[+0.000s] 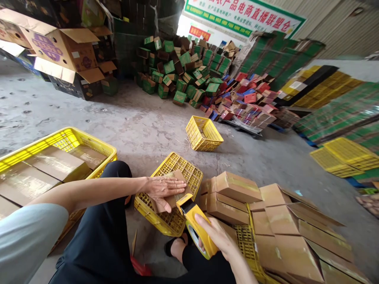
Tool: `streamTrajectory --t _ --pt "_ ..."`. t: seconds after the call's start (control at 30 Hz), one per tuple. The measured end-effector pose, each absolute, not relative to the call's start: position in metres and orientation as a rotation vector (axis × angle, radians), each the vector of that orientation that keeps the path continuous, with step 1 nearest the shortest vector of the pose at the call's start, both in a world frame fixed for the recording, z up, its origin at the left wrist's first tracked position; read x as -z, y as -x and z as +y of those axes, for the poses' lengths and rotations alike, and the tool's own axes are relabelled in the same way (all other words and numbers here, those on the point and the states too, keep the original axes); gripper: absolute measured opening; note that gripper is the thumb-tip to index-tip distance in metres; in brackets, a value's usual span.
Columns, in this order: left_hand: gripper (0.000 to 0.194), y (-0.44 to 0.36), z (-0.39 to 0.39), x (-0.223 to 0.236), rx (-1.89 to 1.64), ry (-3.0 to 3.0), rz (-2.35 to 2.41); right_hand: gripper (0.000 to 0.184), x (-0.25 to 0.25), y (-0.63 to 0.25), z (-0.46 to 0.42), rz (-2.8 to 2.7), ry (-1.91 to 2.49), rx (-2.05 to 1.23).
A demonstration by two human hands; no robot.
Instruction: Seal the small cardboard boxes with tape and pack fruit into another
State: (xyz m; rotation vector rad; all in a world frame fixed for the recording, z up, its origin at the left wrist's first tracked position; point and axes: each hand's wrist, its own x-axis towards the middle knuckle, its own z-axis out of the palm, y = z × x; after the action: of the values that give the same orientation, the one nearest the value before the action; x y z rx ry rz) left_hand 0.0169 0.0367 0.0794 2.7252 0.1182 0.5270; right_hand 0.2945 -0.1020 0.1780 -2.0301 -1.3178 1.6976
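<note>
My left hand (pixel 162 188) lies flat, fingers stretched out, pressing on a small brown cardboard box (pixel 174 199) that rests on an upturned yellow crate (pixel 174 165). My right hand (pixel 217 236) grips a yellow tape dispenser (pixel 195 225), its front end touching the near edge of the box just below my left fingers. I am seated, with my dark trouser legs and a foot in a sandal below the crate.
A heap of taped brown boxes (pixel 266 221) lies to the right over another yellow crate. A large yellow crate (pixel 89 140) with taped boxes stands on the left. A small yellow basket (pixel 203 134), piles of green and red boxes (pixel 207 79) and flat carton stacks (pixel 340 106) lie further off.
</note>
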Motion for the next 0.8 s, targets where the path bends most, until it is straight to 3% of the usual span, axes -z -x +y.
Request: streamTrajectory --t 0.43,0.8 --pt "0.102 -0.022 0.029 -0.084 -0.473 -2.73 0.133 0.061 -0.174 -0.302 -0.106 -1.291 1.928 -1.801" --pt "0.103 -0.031 0.021 -0.092 -0.398 -2.732 0.186 0.075 -0.148 -0.316 -0.133 -1.224 1.96 -1.783"
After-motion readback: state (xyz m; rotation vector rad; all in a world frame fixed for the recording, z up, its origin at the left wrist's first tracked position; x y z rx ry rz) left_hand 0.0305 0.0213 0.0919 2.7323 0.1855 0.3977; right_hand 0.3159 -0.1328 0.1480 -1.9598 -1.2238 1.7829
